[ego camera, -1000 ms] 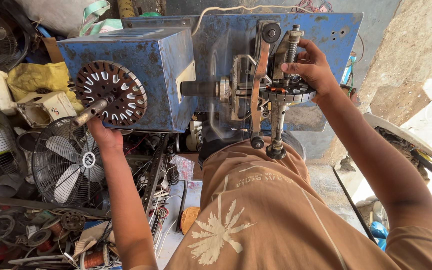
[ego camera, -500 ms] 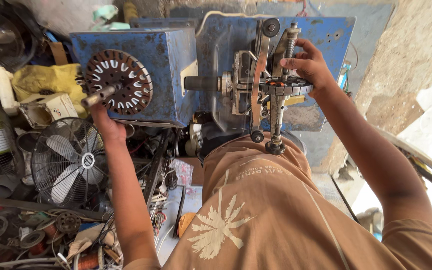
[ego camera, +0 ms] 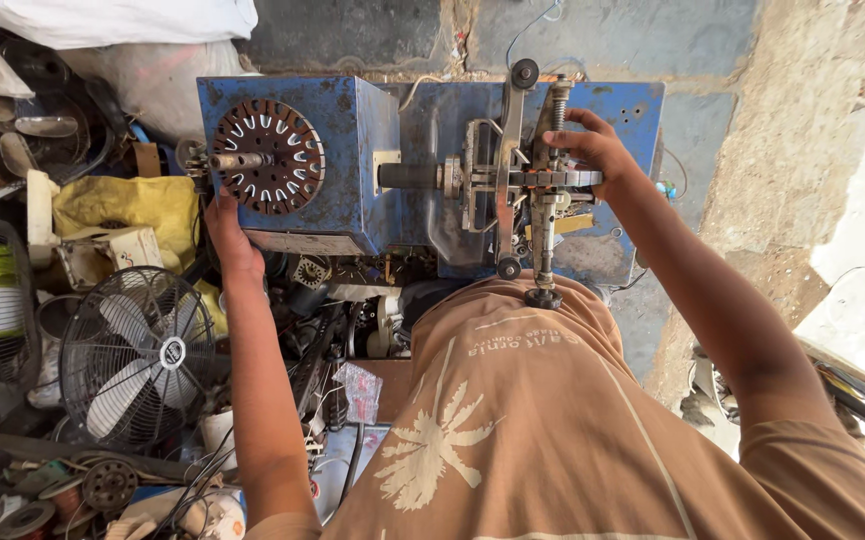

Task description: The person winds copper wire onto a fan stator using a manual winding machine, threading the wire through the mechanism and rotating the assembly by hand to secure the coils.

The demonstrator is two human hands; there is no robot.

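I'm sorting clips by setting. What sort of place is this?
Probably a small fan-motor repair workshop: a blue winding machine carries a slotted stator core, with a caged fan and wire spools piled beside it.

Small repair workshop for electric fans and motors, informal, set against a rough plastered wall (ego camera: 813, 130) on a bare concrete floor (ego camera: 673, 130).
- Blue metal coil-winding machine (ego camera: 353, 150), paint worn and rusted, with spindle, pulleys and threaded rods.
- Slotted motor stator core (ego camera: 283, 155) mounted on the machine's side shaft.
- Fan with black wire guard (ego camera: 138, 355) lying beside it; loose grey fan blades (ego camera: 28, 130) at the upper left edge.
- Heap of motor parts, cables and wire spools (ego camera: 83, 485) covering the floor at left.
- Yellow cloth (ego camera: 128, 205), small cardboard boxes and white sacks (ego camera: 113, 20) piled among the scrap.
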